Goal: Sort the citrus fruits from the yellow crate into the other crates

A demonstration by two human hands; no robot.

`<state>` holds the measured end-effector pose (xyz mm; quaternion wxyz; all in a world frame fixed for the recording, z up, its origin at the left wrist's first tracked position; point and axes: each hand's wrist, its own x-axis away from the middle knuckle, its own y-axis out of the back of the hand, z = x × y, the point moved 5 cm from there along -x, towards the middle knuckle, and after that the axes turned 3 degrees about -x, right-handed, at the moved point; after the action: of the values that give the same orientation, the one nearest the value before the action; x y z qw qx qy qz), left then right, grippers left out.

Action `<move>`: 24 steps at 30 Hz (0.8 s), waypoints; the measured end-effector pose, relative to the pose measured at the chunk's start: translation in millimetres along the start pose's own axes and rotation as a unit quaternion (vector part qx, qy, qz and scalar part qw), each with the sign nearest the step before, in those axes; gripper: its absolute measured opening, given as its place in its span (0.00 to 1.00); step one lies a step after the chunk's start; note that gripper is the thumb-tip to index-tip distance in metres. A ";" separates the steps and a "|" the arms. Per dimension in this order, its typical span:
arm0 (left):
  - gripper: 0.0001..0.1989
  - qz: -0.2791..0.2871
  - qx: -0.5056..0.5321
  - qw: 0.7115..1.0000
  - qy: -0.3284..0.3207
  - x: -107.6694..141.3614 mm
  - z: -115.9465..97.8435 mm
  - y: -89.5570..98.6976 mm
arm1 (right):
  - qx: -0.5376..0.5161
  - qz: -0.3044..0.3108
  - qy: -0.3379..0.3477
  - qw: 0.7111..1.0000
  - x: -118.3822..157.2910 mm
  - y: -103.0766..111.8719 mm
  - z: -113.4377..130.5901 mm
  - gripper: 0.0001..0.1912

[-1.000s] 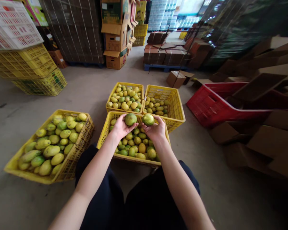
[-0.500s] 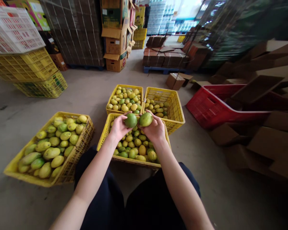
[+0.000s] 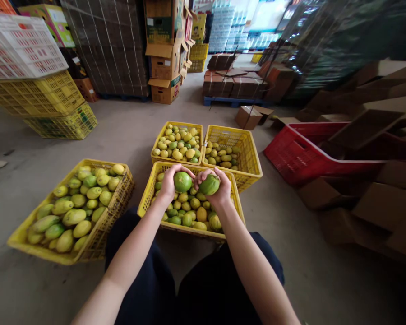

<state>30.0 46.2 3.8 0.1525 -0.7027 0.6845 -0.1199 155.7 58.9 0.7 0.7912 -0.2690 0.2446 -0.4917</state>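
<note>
My left hand curls around a round green lemon-like fruit, whose stem end faces up. In my right hand is a second green lemon-like fruit, slightly longer and resting against the fingers. The two fruits are side by side, apart, above a yellow crate of mixed green and yellow fruit. My hands hide part of that crate's far side.
Behind it stand a yellow crate full of yellow fruit and a partly filled yellow crate. A full crate is at my left. To the right lie a red crate and loose cardboard. Stacked crates rise at the left.
Both hands have come lower and closer to me with the fruits, and have turned them in the fingers. At the far left a shoe has come into view.
</note>
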 end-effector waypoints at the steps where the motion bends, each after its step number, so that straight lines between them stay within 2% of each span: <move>1: 0.20 -0.003 -0.025 1.000 -0.016 0.6 -1.1 1.0 | 0.013 0.006 0.005 1.000 0.7 -1.6 0.8 0.19; 5: 0.21 -0.002 -0.075 0.996 -0.054 2.4 -3.8 2.2 | 0.026 0.019 -0.005 0.999 3.4 -7.0 -0.3 0.17; 10: 0.20 -0.002 -0.081 0.995 -0.057 2.4 -5.3 1.3 | 0.026 -0.005 -0.043 0.999 4.7 -7.6 -4.4 0.18; 15: 0.21 -0.001 -0.074 0.996 -0.045 2.3 -4.9 0.4 | 0.059 0.002 -0.030 0.998 4.5 -9.3 -2.6 0.18; 24: 0.21 0.004 -0.075 0.996 -0.045 2.4 -4.5 0.0 | 0.058 0.024 -0.016 0.998 4.1 -8.5 -3.3 0.17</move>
<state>28.3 43.6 7.8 0.1303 -0.7138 0.6872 -0.0355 149.8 51.4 3.4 0.8211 -0.2242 0.2091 -0.4815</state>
